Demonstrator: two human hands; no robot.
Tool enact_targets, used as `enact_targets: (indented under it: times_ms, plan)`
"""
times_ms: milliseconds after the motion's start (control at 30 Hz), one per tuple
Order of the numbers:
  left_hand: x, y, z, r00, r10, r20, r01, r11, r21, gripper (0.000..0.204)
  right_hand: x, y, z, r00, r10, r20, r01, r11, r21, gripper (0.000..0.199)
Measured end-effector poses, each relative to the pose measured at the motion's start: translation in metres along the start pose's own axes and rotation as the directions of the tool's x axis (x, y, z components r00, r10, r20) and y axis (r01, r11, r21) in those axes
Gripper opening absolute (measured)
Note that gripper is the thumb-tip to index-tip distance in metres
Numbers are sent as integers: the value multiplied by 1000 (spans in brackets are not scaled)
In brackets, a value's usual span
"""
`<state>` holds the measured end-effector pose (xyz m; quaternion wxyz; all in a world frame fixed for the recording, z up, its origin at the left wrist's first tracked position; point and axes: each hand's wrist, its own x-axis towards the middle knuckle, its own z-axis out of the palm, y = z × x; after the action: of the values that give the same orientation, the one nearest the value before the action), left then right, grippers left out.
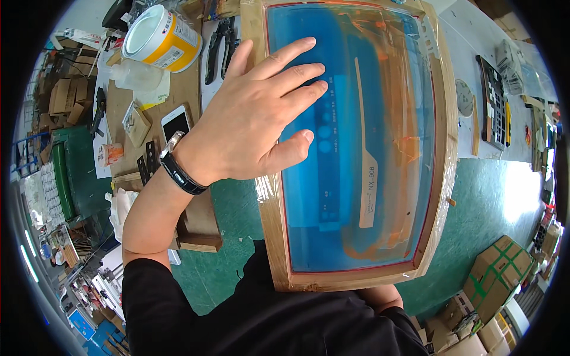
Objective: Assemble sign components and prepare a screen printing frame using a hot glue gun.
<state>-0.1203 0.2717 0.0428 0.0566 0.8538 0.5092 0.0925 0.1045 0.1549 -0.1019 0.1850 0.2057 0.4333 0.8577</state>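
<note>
A screen-printing frame (pixel 357 281) of pale wood stands before me, with a blue mesh (pixel 314 249) stretched inside it. Brown-orange smears run over the mesh's right part. A long pale strip and small markings show in the blue. My left hand (pixel 267 113) spreads its fingers over the upper left of the mesh, holding nothing; whether the fingertips touch the surface I cannot tell. Below the frame a bit of my right forearm (pixel 383 296) shows, while the hand itself is hidden behind the frame. Clear tape covers parts of the wooden border.
On the bench at left are a white-and-yellow tub (pixel 172 44), a translucent bottle (pixel 135 76), pliers (pixel 221 50), a phone (pixel 176 121) and an orange-and-white cup (pixel 110 154). A black tray-like panel (pixel 491 101) lies on the right-hand table. Cardboard boxes (pixel 499 276) sit on the green floor.
</note>
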Motion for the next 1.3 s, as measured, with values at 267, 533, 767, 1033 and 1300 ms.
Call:
enact_targets:
  times_ms: [267, 533, 767, 1033, 1300]
  plan:
    - [-1, 0, 3, 1000, 11, -14, -10, 1000, 28, 57, 17, 15, 22, 997, -46, -55, 38, 989, -140, 54]
    - [-2, -2, 10, 998, 43, -42, -41, 998, 46, 57, 15, 17, 21, 997, -59, -54, 46, 977, -206, 53]
    - [4, -20, 17, 982, 191, -3, -189, 973, 136, 67, 18, 21, 25, 998, -54, -44, 41, 966, -255, 52]
    - [2, -14, 9, 974, 225, 23, -225, 952, 208, 63, -13, 54, 69, 889, -340, -307, 135, 834, -535, 84]
    - [-6, 11, 8, 998, 11, -67, -4, 993, 114, 54, -45, 31, 40, 875, -422, -239, 156, 712, -684, 68]
